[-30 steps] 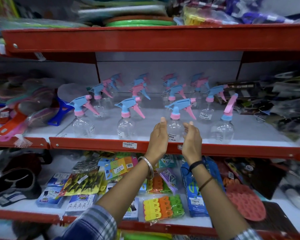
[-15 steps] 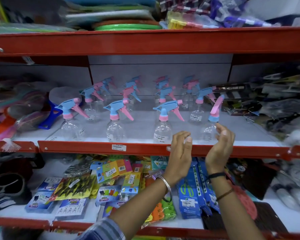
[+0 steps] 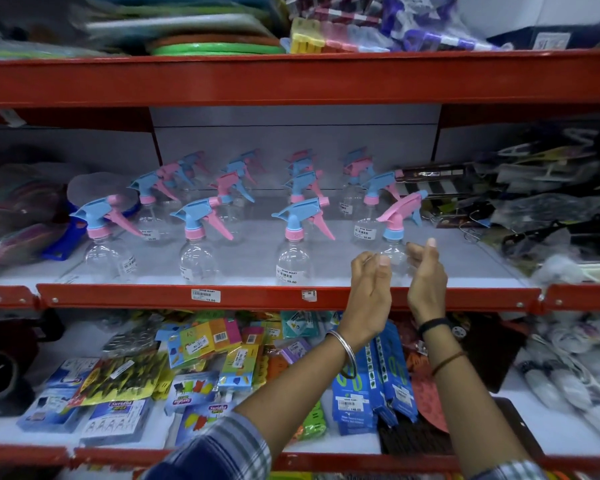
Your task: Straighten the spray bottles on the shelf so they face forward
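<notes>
Several clear spray bottles stand in rows on the middle shelf. Three front-row bottles have blue heads with nozzles pointing left. The rightmost front bottle has a pink head and a blue collar, and its head slants differently from the others. My left hand and my right hand cup the clear body of this bottle from either side, with the fingers curled against it. The hands hide its lower part.
The red shelf lip carries a price label. Dark packaged goods crowd the shelf right of the bottles, and coloured plastic items lie to the left. The lower shelf holds several packets. The upper shelf overhangs.
Both hands left the third front bottle and moved right to the rightmost pink-headed bottle, then closed in around its body. The camera view shifted to the right.
</notes>
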`<state>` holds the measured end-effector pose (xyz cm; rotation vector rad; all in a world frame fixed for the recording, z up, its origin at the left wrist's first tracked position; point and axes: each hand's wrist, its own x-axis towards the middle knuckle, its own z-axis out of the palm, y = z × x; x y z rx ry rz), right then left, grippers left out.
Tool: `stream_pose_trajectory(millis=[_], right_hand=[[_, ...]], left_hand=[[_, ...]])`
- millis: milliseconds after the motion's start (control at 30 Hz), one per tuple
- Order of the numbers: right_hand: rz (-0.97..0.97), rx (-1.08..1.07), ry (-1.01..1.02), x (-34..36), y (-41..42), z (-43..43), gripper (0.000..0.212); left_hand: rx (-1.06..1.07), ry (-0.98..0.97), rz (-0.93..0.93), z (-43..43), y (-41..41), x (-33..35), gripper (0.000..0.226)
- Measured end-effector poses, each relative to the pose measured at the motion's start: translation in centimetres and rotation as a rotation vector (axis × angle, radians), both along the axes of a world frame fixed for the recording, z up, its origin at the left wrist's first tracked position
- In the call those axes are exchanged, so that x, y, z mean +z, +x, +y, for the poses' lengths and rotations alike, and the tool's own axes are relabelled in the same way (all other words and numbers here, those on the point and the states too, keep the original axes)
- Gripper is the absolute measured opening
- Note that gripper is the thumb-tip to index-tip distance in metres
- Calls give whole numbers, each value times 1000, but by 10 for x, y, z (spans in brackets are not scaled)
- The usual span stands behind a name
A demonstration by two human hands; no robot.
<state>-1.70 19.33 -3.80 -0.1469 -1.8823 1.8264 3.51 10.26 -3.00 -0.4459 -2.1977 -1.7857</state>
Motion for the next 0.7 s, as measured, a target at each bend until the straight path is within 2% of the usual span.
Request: stream_pose_trajectory(millis=[200,533,700], right_hand=[[30,-89,16,2,7,-3,57],[33,-112,9,3,16,-7,56],[101,-171,68,4,25,-11,59]], left_hand=[[34,17,-38,-4,-14,5,47],[48,10,-91,-7,-15,7,54],[72,9,-23,-10,-9,5,42]])
